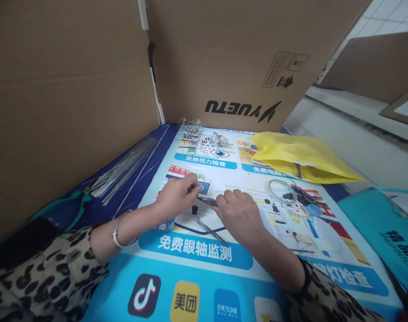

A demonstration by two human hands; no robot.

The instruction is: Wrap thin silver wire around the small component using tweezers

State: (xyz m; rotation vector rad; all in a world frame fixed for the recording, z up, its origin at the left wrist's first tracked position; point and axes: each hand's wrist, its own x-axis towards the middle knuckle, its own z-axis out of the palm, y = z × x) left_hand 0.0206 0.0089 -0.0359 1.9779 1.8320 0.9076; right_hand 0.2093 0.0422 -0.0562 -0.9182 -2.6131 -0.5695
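Wears leopard-print sleeves (49,277) on both arms at the near edge, with a silver bangle (115,232) around the left wrist. Reaches over a blue-and-white printed sheet (118,273), patterned in its near part with square app icons. Has a teal-handled tool (87,197) at the left and a teal pouch (368,214) with dark lettering at the right.

Grips a pair of pliers (208,201) in the right hand (240,217), with fingers curled tightly round the handles. Holds the pliers over the middle of the sheet, between both hands and pointing left. Leaves in sight only a slim, dark metal front, narrowing toward the tip; hides the rest inside the right fist. Holds the left hand (179,194) right by that tip, with thumb and fingers closed together. Cannot tell what, if anything, is pinched there.

Has short thin wires (212,230) lying loosely on the sheet, just nearer than the pliers. Has, beyond the left forearm, a fanned bundle of straight silvery wires (123,167) on a dark blue cover (168,138). Has, farther right, a round coil of pale wire (270,190) beside thin coloured loops (306,195), then a yellow bag (291,150) beyond. Has a tangled clump of wire (220,141) toward the sheet's far edge. Faces, farther off, tall brown cardboard (204,58), printed upside down with "YUETU".
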